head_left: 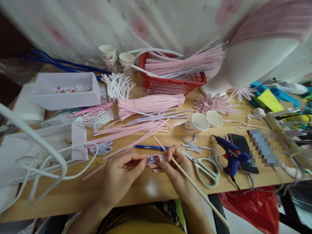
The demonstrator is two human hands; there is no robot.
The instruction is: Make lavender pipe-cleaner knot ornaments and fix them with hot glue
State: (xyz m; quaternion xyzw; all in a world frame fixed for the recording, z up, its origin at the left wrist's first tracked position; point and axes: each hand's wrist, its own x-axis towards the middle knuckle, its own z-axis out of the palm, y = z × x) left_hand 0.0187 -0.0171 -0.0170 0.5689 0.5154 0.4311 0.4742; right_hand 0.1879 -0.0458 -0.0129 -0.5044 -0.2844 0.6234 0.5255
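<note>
The left hand (pixel 120 170) and right hand (pixel 179 167) both pinch a lavender pipe-cleaner piece (pixel 152 159) whose length runs left to right between them

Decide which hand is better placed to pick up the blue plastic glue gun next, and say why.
Probably the right hand: it lies nearer the glue gun, though it holds a long, thin, pale stick. The left hand is farther away; both grip a small fuzzy lilac piece.
</note>
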